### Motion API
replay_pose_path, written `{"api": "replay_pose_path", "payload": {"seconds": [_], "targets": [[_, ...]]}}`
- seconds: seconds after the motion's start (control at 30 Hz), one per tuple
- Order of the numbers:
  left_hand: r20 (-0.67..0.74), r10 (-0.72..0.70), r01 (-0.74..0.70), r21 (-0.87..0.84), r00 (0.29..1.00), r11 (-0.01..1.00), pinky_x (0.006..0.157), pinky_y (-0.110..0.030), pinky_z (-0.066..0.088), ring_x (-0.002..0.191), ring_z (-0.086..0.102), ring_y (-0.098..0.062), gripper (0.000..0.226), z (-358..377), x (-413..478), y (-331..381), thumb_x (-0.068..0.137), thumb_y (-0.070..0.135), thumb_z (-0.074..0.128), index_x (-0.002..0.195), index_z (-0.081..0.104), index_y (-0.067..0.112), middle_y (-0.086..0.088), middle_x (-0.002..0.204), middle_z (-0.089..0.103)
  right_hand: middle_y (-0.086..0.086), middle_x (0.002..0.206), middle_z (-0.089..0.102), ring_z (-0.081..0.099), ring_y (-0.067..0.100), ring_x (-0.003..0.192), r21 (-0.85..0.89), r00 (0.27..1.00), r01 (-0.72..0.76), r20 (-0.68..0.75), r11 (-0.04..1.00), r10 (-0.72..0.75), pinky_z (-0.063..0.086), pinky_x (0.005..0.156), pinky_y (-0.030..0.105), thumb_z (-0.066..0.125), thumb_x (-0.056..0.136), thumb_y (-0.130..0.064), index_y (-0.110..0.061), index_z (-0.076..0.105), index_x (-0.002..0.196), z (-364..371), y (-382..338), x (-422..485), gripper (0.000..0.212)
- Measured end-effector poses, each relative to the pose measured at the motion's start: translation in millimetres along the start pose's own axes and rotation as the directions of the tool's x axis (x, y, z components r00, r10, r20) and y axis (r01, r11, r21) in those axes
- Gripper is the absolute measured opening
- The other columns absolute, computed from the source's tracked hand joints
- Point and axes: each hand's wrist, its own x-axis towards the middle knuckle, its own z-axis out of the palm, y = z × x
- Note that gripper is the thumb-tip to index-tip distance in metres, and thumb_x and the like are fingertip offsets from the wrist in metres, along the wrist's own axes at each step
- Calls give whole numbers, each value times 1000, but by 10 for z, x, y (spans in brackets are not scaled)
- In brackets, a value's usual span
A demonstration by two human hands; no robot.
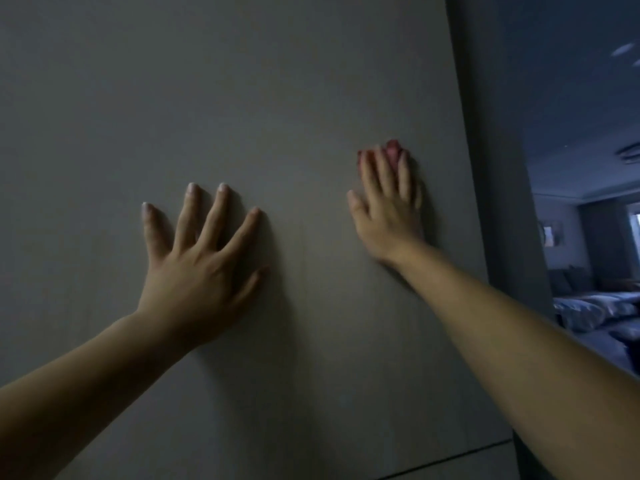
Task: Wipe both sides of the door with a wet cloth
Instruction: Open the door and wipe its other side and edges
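Pressing red cloth (393, 148) flat on door (242, 81) near its right edge: right hand (388, 209), fingers straight, not curled round it. Left hand (201, 265) splayed, empty, bracing panel. I advise even pressure, overlapping passes, firm brace against swing.

At the far right of our view we look into a dim, bluish room. Its ceiling (571, 98) carries a pale round light (622, 49) near the top corner and, lower down, a dark vent (628, 154) cut off by the edge of the view. On the back wall (561, 216) we make out a small framed picture (550, 233), too blurred to read. Further right we see a bright sliver of window (636, 220). Below, a dark sofa (571, 280) sits against the wall, with rumpled pale bedding (588, 310) in front of it
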Motion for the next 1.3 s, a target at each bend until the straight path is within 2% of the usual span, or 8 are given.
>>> {"api": "replay_pose_path", "payload": {"seconds": [0.1,0.23,0.33,0.53,0.73,0.93,1.1,1.3], "targets": [[12,24,-24,14,1000,1000,114,-79,-2,155,-2,-45,77,34,-40,89,95,70,15,163,11,33,-14,171,4,2,172,12,4,33,158,-16,945,318,85,948,-316,3,124,46,26,98,-53,-26,21,163,53,82,-398,71],[27,46,-47,21,999,999,113,-80,2,155,4,-46,78,83,-97,202,95,68,20,163,17,31,-15,170,9,1,172,1,-3,29,159,-95,999,-22,42,995,26,3,127,47,10,97,-57,-29,11,164,-74,771,85,72],[31,31,-31,-1,999,1000,114,-79,0,155,1,-45,77,75,-100,233,95,68,17,163,14,31,-14,171,6,-2,172,-8,-11,27,158,-44,968,-249,35,968,250,-6,127,42,21,109,-48,-29,5,164,-95,808,163,61],[47,55,-54,-15,997,998,115,-78,2,156,2,-44,75,36,-182,229,97,67,16,163,14,31,-13,171,7,-2,172,8,2,29,159,-59,996,80,42,995,-78,3,125,41,17,100,-53,-27,11,162,46,737,-598,68],[22,131,-130,-29,991,991,115,-78,6,154,14,-45,71,171,-569,377,97,57,26,160,30,25,-15,169,18,0,172,-5,-8,28,158,6,955,-295,7,955,295,-2,127,41,21,109,-45,-26,7,164,52,828,-447,60],[30,115,-114,-30,993,993,115,-78,6,154,14,-45,71,199,-632,425,97,57,26,161,29,25,-15,169,18,-4,170,1,1,32,158,-15,990,128,63,992,-127,7,127,49,22,103,-49,-25,7,161,220,848,-1412,65],[47,97,-96,-36,994,995,116,-76,4,155,9,-44,73,192,-631,461,98,61,21,162,25,25,-14,170,14,-4,171,-9,-11,25,158,36,934,-353,61,935,351,-4,127,41,7,97,-57,-27,3,163,150,901,-1089,73],[40,100,-99,-31,994,995,116,-76,6,155,11,-44,74,212,-688,448,97,58,26,162,25,23,-14,170,14,-7,168,-11,-9,27,158,-12,992,-41,119,999,42,-3,127,43,14,99,-57,-28,-7,158,233,840,-1660,69]]}}
